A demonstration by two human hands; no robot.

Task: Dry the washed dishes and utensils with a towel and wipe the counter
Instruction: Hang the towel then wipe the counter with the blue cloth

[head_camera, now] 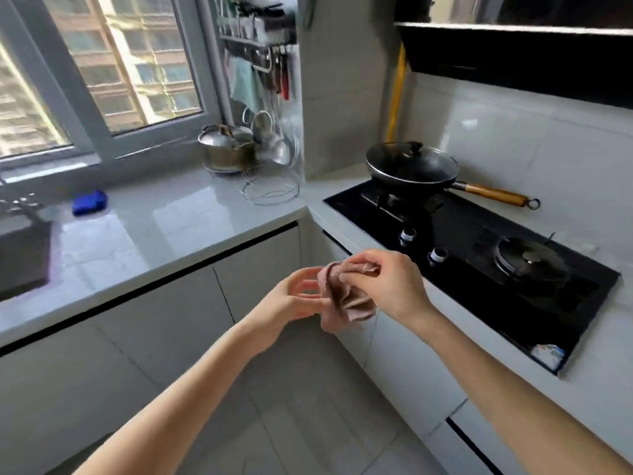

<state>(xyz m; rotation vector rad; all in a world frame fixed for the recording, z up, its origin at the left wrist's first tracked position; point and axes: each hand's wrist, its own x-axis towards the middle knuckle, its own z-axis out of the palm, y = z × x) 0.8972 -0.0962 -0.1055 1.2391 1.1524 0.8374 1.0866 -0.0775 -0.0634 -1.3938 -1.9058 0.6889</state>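
Observation:
A small pink towel [346, 299] hangs bunched in mid-air in front of the cabinet corner. My right hand [390, 282] pinches its top edge from above. My left hand [294, 296] is just left of the towel with its fingers loosely curved and the fingertips touching the cloth. The pale grey counter [164, 231] runs along the window to the left and turns toward the stove on the right. A steel pot with a lid [227, 147] stands at the back of the counter, beside hanging ladles [274, 145].
A black gas hob [479, 269] fills the right counter, with a lidded black wok [411, 166] on its far burner. A blue sponge [89, 202] lies near the dark sink [24, 255] at the left. A wire trivet [270, 192] lies by the pot.

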